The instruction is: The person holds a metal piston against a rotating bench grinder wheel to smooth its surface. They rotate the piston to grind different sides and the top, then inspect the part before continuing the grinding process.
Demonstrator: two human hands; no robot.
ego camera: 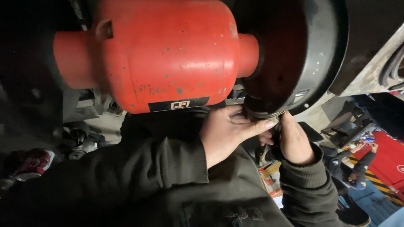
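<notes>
Ring [263, 113], dark, thin, sits at bottom lip of black round guard [324, 54], just right of red motor housing [164, 54]. Ring seen edge-on; its face points up into guard. Motor's long axis runs left-right, stub shaft [248, 54] pointing into guard. My left hand [227, 130] lies half-open, fingers extended along ring's underside, touching it. My right hand [294, 141] curled, thumb pressing ring's right end; can't tell if fully gripped. Another person [357, 168] crouches far right.

The red motor housing [164, 54] looked like painted metal, semi-gloss, its coat chipped and speckled. The black wheel guard [320, 54] beside it was matt, dusty metal. The dark sleeves [168, 168] were soft knitted cloth with ribbed cuffs.
</notes>
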